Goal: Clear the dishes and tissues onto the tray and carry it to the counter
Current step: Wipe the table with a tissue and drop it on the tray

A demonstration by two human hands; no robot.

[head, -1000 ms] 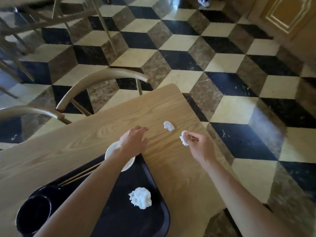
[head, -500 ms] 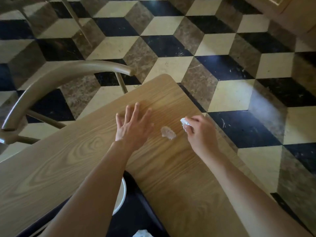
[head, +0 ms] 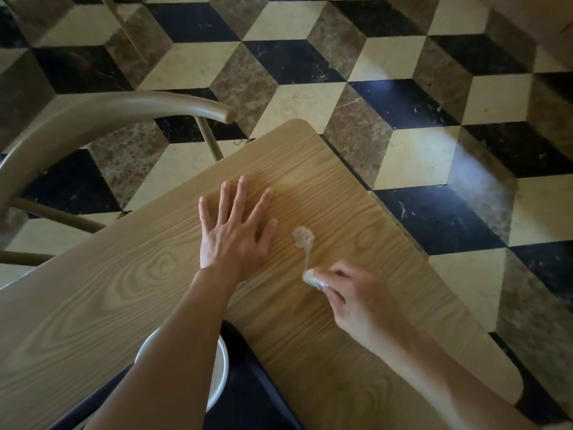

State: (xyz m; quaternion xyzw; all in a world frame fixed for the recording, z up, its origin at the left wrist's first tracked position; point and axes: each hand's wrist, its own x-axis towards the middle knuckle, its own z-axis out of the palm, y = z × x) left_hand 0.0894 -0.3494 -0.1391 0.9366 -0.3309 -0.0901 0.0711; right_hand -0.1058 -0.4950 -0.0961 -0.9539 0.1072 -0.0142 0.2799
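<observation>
My right hand pinches a small white tissue wad against the wooden table. A pale speckled smear lies on the wood just beyond the wad, with a thin streak running from it toward the tissue. My left hand lies flat on the table, fingers spread, left of the smear. A white dish sits on the black tray at the bottom, mostly hidden under my left forearm.
A curved chair back stands beyond the table's far left edge. The table's rounded far corner and its right edge drop off to a chequered cube-pattern floor.
The view has dipped closer to the table. My right hand pulled back toward me with the tissue, leaving a streak from the smear. My left hand moved off the dish and spread flat.
</observation>
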